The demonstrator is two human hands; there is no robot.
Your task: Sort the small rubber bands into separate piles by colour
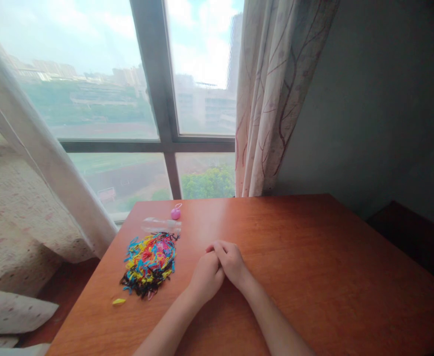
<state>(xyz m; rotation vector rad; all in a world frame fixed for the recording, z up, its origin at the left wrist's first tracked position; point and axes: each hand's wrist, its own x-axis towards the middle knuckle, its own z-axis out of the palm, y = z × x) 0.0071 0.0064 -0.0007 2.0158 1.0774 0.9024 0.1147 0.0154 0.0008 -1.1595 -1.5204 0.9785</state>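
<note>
My two hands are clasped together over the middle of the table. The left hand [207, 278] is closed like a fist, and whatever its palm may contain is hidden. Over its front lies my right hand [233, 263], its fingers wrapped round the left one. Left of the hands, not touched by them, is a heap of small rubber bands [150, 262] in black, yellow, blue, red and pink. Behind the heap a clear plastic container [161, 226] lies on its side. A round pink piece with a loop [175, 212] sits near the table's back edge.
The brown wooden table [306, 257] stretches right of my arms. A small yellow piece [119, 301] lies near its left edge. A window [168, 143] stands behind, with a patterned curtain [263, 99] on the right and another curtain [27, 198] on the left.
</note>
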